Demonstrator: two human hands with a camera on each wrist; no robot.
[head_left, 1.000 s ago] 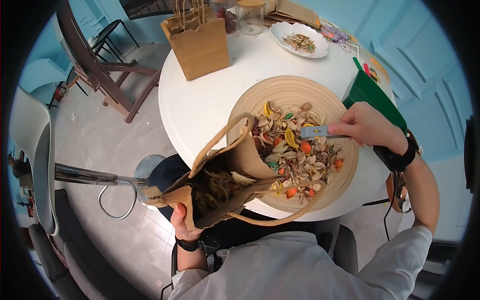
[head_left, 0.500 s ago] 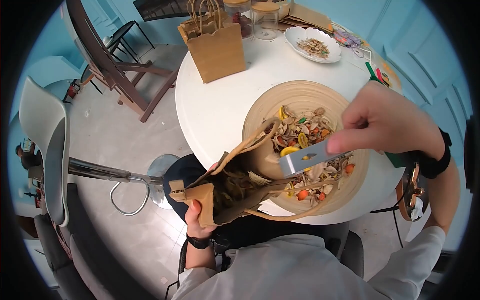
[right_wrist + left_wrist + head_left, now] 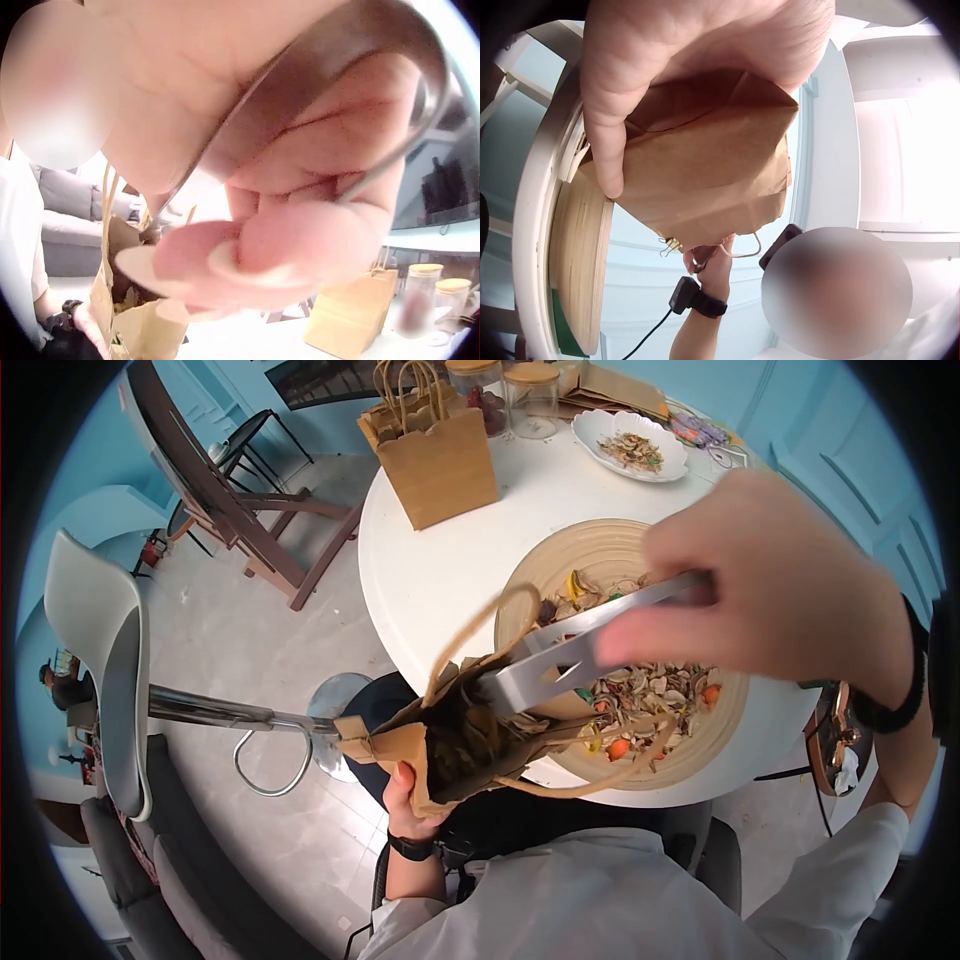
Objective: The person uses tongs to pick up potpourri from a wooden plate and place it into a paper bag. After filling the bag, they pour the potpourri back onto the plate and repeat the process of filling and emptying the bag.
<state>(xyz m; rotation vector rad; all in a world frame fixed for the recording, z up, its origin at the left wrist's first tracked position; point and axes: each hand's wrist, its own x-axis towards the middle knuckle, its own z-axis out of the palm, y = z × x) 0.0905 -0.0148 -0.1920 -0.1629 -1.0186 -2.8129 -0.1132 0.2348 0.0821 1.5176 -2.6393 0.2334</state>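
Note:
My left hand (image 3: 412, 818) grips a brown paper bag (image 3: 405, 755) from below, its thumb against the bag's side. The bag tilts with its mouth toward the table, and dried pieces show inside. My right hand (image 3: 790, 585) pinches metal tongs (image 3: 550, 672) between thumb and fingers; the tong tips reach into the bag's mouth. In the right wrist view the bent end of the tongs (image 3: 277, 97) lies across the palm. Behind the bag, a round wooden plate (image 3: 560, 540) holds potpourri (image 3: 655, 700) of dried petals and orange and yellow pieces, partly hidden by the right hand.
On the white round table (image 3: 400, 580) stand another paper bag (image 3: 440, 470) with twisted handles and lidded glass jars (image 3: 532, 405). A white scalloped dish (image 3: 675, 460) with dried bits is at the back. A bar chair (image 3: 90, 585) stands at left.
My right hand has lifted the tongs from the potpourri and carried them left to the paper bag's mouth. My left hand still holds the bag. The head view has shifted slightly.

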